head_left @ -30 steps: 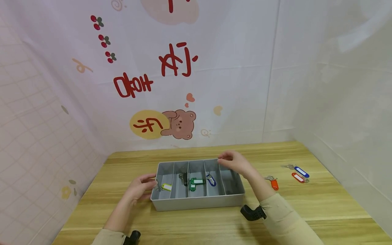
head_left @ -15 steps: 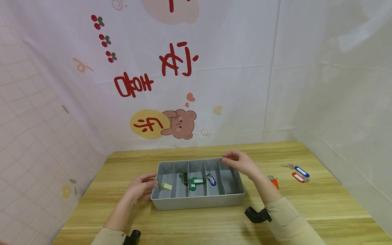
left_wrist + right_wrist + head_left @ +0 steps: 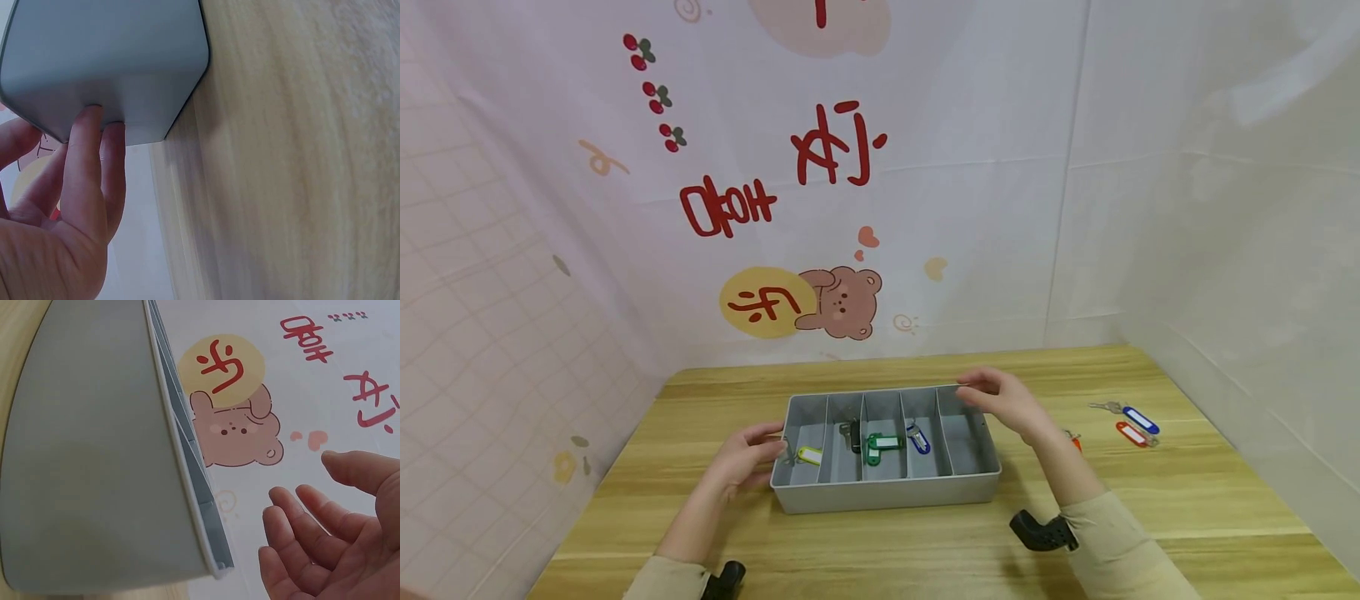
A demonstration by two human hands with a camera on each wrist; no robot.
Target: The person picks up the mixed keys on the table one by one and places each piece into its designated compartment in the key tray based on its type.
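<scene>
A grey tray (image 3: 887, 497) with five compartments lies on the table. From the left, they hold a yellow tag (image 3: 809, 455) with a key, a black tag (image 3: 855, 436) with keys, green tags (image 3: 887, 442) and a blue tag (image 3: 918, 439); the rightmost shows nothing inside. My left hand (image 3: 744, 460) grips the tray's left end, thumb at the rim, and in the left wrist view its fingertips press the outer wall (image 3: 134, 94). My right hand (image 3: 1006, 406) hovers by the back right corner, and the right wrist view shows its fingers (image 3: 315, 534) loosely bent, holding nothing, apart from the tray.
Right of the tray, an orange tag (image 3: 1076, 442) with a key is partly hidden behind the right forearm. Farther right lie a key (image 3: 1107, 407), a blue tag (image 3: 1140, 419) and a red tag (image 3: 1131, 433). A printed cloth (image 3: 970, 208) hangs behind the wooden table (image 3: 865, 558).
My right hand has moved rightward from over the tray's back rim toward its back right corner, and the forearm now covers much of the orange tag. The left hand stays where it was.
</scene>
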